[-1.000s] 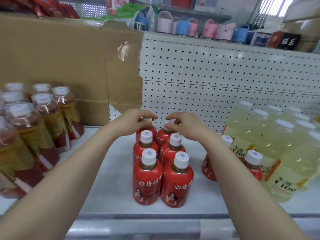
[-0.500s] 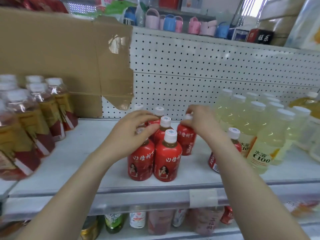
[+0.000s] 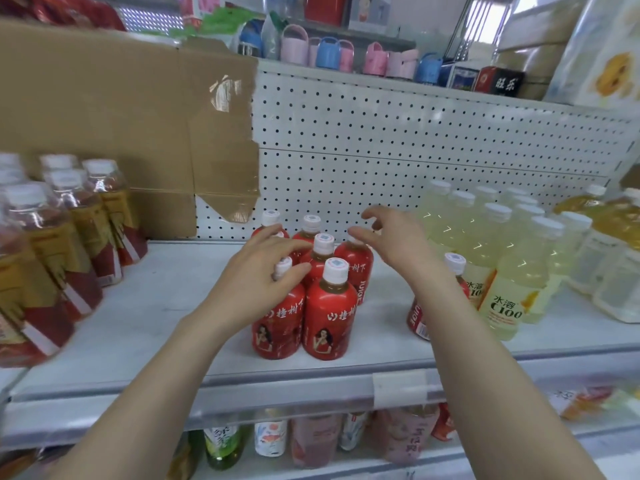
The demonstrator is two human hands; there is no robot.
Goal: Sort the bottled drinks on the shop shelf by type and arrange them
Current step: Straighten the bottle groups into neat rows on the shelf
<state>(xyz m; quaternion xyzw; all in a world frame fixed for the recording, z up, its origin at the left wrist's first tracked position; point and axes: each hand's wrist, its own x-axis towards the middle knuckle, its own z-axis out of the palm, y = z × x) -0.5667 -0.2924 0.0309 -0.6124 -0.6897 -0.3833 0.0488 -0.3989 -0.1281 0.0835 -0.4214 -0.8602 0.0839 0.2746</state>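
Observation:
Several red bottles with white caps (image 3: 329, 313) stand clustered mid-shelf in two short rows. My left hand (image 3: 259, 275) lies over the front-left red bottle (image 3: 277, 327), fingers stretched across its shoulder, with its cap peeking out between them. My right hand (image 3: 391, 240) hovers just right of the rear-right red bottle (image 3: 358, 271), fingers spread and holding nothing. One more red bottle (image 3: 417, 317) stands apart to the right, partly hidden behind my right forearm. It sits next to a block of pale yellow C100 bottles (image 3: 505, 299).
Brown tea bottles (image 3: 79, 230) crowd the left end of the white shelf (image 3: 156, 306), in front of a cardboard sheet (image 3: 121, 116). A pegboard back wall (image 3: 415, 140) stands behind. Orange-yellow bottles (image 3: 616, 216) sit far right. The lower shelf holds mixed bottles (image 3: 270, 438).
My right hand has come off the rear-right red bottle and opened, fingers spread. My left hand stays over the front-left bottle.

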